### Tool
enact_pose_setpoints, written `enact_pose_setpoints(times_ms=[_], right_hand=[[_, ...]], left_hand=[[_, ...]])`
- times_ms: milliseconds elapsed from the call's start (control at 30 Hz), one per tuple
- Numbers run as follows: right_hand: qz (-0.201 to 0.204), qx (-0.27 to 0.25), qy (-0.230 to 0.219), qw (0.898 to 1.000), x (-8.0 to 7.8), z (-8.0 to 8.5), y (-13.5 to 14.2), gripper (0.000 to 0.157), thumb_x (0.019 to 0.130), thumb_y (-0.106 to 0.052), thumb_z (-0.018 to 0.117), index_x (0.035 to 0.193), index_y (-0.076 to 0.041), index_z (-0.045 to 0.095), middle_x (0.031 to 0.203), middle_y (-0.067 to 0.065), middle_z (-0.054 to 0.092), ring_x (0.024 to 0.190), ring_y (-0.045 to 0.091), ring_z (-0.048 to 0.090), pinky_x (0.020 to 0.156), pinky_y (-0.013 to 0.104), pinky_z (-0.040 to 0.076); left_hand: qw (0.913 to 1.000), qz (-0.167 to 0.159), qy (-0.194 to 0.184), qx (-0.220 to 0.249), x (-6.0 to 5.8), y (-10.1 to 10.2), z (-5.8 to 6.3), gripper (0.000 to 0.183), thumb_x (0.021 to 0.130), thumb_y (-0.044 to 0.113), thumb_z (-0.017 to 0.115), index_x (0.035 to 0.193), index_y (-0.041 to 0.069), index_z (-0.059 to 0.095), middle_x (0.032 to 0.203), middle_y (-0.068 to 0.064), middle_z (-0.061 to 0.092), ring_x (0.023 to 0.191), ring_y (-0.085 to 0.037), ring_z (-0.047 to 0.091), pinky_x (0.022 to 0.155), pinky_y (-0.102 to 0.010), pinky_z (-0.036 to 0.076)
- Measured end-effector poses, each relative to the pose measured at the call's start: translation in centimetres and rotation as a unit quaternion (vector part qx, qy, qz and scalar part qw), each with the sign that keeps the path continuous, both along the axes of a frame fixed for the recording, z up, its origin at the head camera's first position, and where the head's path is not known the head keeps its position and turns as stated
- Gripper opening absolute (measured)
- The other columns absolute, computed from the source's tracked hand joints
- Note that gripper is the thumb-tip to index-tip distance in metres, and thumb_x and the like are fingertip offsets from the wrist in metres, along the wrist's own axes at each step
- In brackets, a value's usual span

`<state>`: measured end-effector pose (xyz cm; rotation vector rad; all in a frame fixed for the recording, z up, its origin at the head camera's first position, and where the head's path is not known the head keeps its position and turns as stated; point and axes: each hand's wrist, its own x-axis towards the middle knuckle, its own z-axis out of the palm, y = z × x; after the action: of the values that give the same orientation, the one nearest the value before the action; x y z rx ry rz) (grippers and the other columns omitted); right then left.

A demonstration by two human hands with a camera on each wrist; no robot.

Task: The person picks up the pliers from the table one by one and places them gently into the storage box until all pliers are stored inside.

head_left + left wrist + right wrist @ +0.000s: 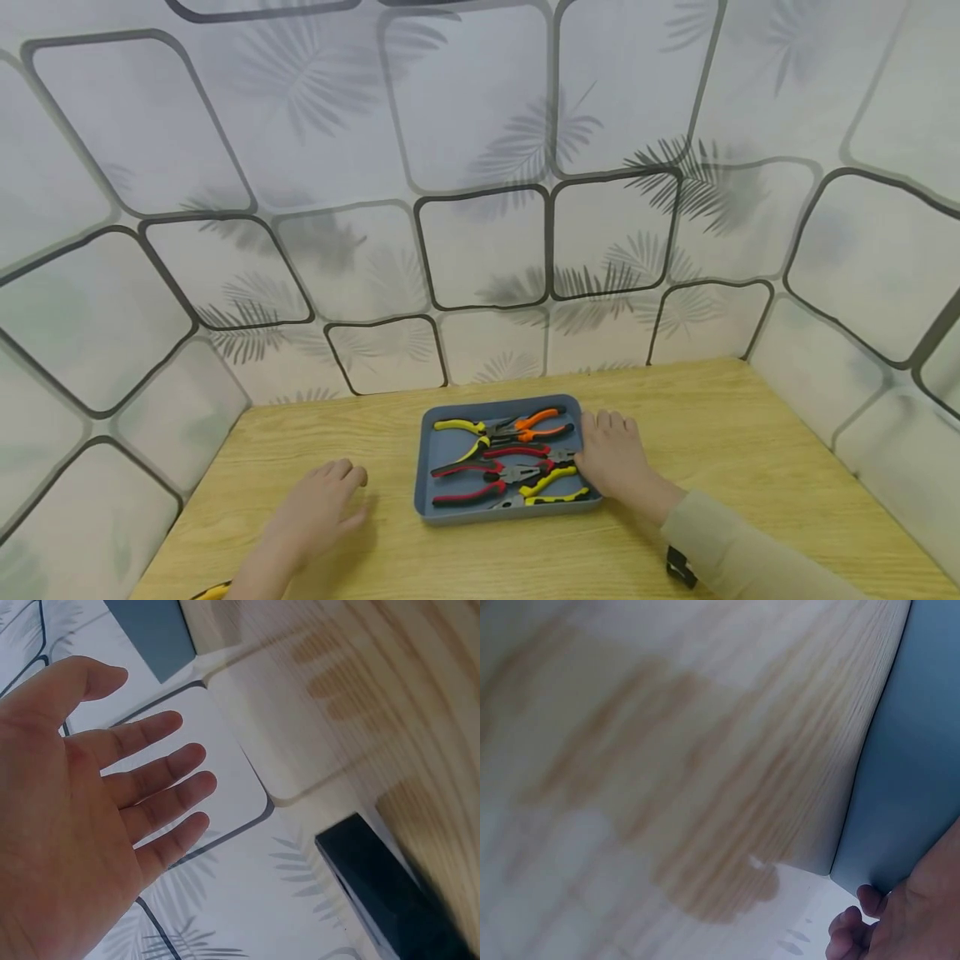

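Note:
A blue-grey tray [495, 518] lies on the wooden table with several pliers inside. Among them are yellow-and-black pliers [459, 426], orange-and-black pliers [543, 420], red-and-black pliers [465, 497] and another yellow-and-black pair [558, 492]. My right hand [617, 454] holds the tray's right side, its thumb at the rim. In the right wrist view, its curled fingers [847, 930] are beside the tray's outer wall [900, 780]. To the left of the tray, my left hand [318, 508] is apart from it, fingers loosely bent and the palm [60, 825] holding nothing.
The wooden table [720, 433] meets a wall covering [487, 250] with a square-and-leaf pattern at the back and sides. A small black object [680, 567] is under the right sleeve. A yellow-and-black thing [213, 592] shows partly at the bottom left edge.

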<state>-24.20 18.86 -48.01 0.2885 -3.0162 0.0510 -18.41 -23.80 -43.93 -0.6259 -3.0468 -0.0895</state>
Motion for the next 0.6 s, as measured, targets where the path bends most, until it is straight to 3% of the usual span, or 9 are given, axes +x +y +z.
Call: enact_pose_setpoints(times_ms=[600], right_hand=[[0.008, 0.004, 0.011, 1.000, 0.2, 0.2, 0.0, 0.036, 0.098, -0.030, 0.072, 0.110, -0.002, 0.055, 0.096, 0.017, 0.056, 0.091, 0.035, 0.054, 0.082, 0.050, 0.044]], left_hand=[[0.9990, 0.037, -0.023, 0.011, 1.2, -2.6, 0.3, 0.022, 0.096, 0.030, 0.076, 0.108, 0.016, 0.066, 0.103, 0.001, 0.066, 0.099, -0.023, 0.066, 0.089, -0.049, 0.056]])
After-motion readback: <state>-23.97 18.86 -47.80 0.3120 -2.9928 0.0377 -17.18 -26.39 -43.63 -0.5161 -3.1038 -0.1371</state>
